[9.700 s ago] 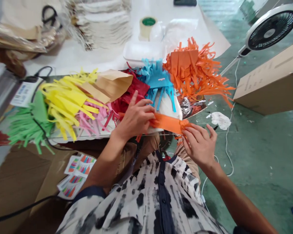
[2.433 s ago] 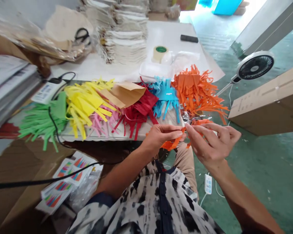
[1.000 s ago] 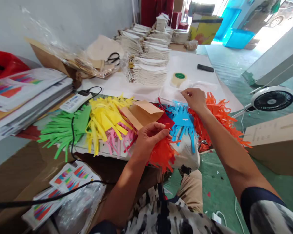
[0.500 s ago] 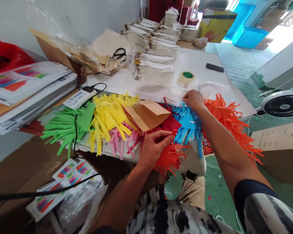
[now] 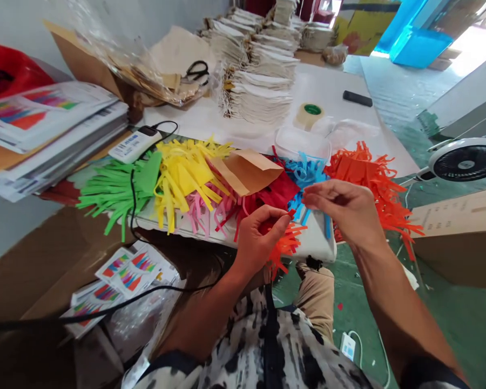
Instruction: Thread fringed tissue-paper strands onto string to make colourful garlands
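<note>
At the front edge of the table, my left hand [image 5: 261, 240] pinches the top of an orange-red paper tassel [image 5: 287, 246], its fringe hanging below the fingers. My right hand [image 5: 346, 208] is raised just to the right, thumb and fingers pressed together; anything between them is too small to make out. Blue fringed paper [image 5: 306, 175] lies behind and between the hands, with orange fringed paper [image 5: 366, 173] beyond my right hand. Leftward are dark red paper [image 5: 275, 194], a brown paper envelope [image 5: 249, 175], pink strips [image 5: 204, 210], yellow fringe [image 5: 186, 175] and green fringe [image 5: 123, 183].
A clear plastic container [image 5: 303, 143] and a tape roll [image 5: 311, 115] sit behind the blue paper. Farther back are stacked white bundles [image 5: 261, 97], scissors [image 5: 196, 71] and a black phone-like object [image 5: 357, 98]. A fan [image 5: 465, 163] stands right; a black cable [image 5: 133, 205] crosses the left edge.
My right hand has come back from the plastic container toward my left hand, its fingers pinched. The left hand keeps its hold on the tassel, and the view has shifted slightly.
</note>
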A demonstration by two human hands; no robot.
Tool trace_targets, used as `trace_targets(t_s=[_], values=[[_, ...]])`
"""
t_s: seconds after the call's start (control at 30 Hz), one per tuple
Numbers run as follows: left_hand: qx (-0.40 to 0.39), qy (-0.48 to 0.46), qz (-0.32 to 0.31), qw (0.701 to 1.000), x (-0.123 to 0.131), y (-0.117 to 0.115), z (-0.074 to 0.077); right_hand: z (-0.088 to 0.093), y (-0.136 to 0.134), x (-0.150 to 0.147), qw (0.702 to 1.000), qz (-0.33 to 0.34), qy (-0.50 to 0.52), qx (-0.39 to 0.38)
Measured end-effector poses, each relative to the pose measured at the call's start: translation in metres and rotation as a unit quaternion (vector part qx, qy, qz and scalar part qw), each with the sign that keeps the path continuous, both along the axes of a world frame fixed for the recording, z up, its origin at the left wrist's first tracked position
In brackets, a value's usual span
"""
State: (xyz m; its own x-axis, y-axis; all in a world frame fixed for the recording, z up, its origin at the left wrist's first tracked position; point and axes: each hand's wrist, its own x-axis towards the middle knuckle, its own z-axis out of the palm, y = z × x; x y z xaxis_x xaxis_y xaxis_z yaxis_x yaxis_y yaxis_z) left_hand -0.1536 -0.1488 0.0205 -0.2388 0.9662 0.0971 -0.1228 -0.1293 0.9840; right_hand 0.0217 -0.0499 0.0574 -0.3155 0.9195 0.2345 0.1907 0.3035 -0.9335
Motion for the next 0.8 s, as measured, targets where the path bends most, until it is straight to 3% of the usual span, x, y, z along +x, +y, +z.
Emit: trace_targets(t_s=[0.1, 0.2, 0.37, 0.63, 0.8], values=[[0.040, 0.048, -0.006, 0.998, 0.007, -0.009, 0.000, -0.003, -0.050, 0.008, 0.999, -0.028, 0.039, 0.021], [0.083, 0.088, -0.017, 0.993, 0.015, -0.017, 0.000, -0.009, -0.074, 0.012, 0.994, -0.075, 0.052, 0.060], [0.128, 0.125, -0.035, 0.983, 0.023, -0.024, 0.004, -0.013, -0.086, 0.023, 0.991, -0.096, 0.035, 0.082], [0.162, 0.166, -0.069, 0.970, 0.030, -0.025, -0.001, -0.015, -0.093, 0.038, 0.997, -0.051, 0.015, 0.056], [0.157, 0.177, -0.074, 0.969, 0.033, -0.025, -0.006, -0.019, -0.103, 0.042, 0.992, -0.096, -0.023, 0.084]])
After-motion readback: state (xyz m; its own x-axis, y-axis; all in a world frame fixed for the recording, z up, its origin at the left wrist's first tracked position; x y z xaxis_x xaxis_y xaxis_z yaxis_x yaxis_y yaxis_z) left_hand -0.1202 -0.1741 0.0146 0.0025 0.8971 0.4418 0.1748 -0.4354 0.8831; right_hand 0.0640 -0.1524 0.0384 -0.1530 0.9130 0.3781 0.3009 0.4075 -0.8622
